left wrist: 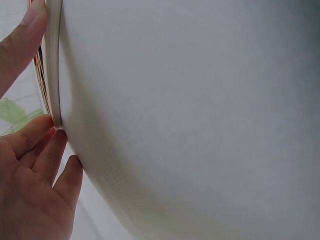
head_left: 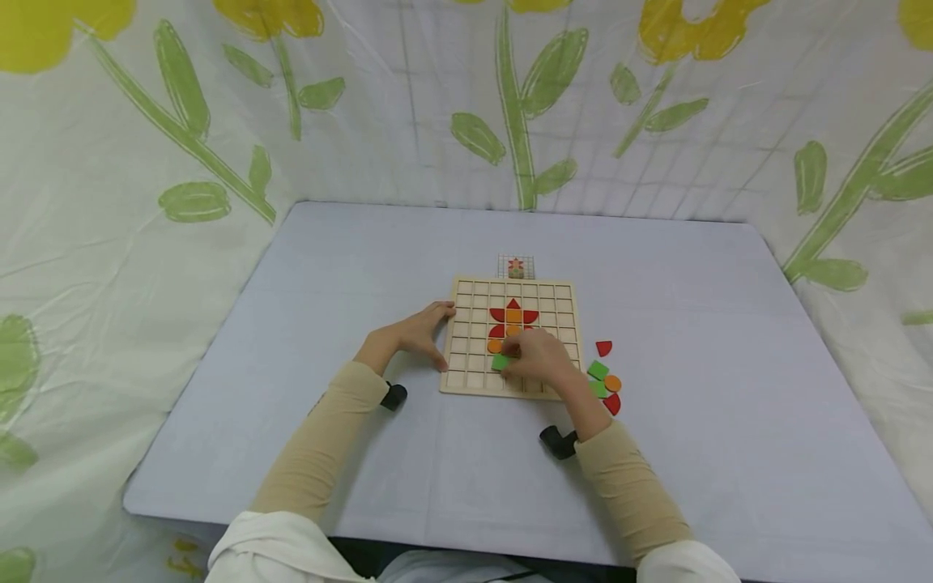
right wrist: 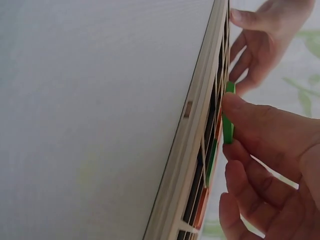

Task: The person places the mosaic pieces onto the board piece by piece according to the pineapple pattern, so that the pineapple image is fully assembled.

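Right hand (head_left: 538, 359) pinching green tile (head_left: 500, 362) over grid board (head_left: 466, 380); left hand (head_left: 419, 334), fingers relaxed, braced against board's left edge.

readable text: none | labels, brands, numbers: none | signs: none in any view

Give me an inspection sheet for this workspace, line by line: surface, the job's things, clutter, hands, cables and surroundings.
Surface: pale grey table, bare around the work.
Job's things: wooden grid board with red and orange pieces forming a flower; green tile at its lower rows; small pattern card behind the board.
Clutter: loose pieces, red, green and orange, right of the board.
Hands: left hand rests against the board's left edge; right hand pinches the green tile over the board.
Cables: nothing seen.
Surroundings: white cloth with yellow flowers and green leaves hung round the table.
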Demonstrator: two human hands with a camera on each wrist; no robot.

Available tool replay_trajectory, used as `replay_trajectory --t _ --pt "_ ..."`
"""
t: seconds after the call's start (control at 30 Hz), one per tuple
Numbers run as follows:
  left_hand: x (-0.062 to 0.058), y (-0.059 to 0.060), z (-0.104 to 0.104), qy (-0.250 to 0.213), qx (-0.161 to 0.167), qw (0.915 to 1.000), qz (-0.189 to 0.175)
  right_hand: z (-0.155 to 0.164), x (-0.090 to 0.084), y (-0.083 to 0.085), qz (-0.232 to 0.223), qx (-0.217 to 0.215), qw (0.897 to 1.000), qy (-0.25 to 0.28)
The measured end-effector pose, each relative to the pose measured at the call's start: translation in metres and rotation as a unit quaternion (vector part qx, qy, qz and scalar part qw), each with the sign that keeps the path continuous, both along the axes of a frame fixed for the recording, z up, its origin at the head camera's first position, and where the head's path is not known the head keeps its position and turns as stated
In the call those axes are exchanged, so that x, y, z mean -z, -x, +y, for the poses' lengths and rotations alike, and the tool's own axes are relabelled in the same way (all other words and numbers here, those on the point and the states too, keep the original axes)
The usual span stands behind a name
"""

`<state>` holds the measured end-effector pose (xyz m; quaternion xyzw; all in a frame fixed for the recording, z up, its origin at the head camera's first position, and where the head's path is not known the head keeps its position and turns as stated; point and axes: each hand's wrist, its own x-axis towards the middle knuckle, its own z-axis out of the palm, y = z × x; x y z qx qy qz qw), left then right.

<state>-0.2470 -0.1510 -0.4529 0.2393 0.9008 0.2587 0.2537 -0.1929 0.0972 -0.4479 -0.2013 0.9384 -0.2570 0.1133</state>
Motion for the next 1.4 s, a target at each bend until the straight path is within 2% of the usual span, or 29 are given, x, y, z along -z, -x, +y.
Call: replay_trajectory --t 0.5,0.83,1.1,1.4 --pt "0.0 0.0 0.0 0.004 0.003 1.0 0.004 -0.012 0.0 0.002 -0.015 -0.004 1.0 -0.015" --pt "-0.001 0.0 0.0 0.006 0.003 1.0 0.006 -0.011 -0.001 0.002 -0.006 -0.013 1.0 -0.014" --pt "-0.001 0.0 0.001 0.006 0.001 1.0 0.005 -0.01 0.001 0.002 -0.016 -0.01 1.0 -0.002" --pt "-0.001 0.0 0.001 0.005 0.002 1.0 0.005 0.013 -0.002 0.001 -0.01 0.002 0.999 0.031"
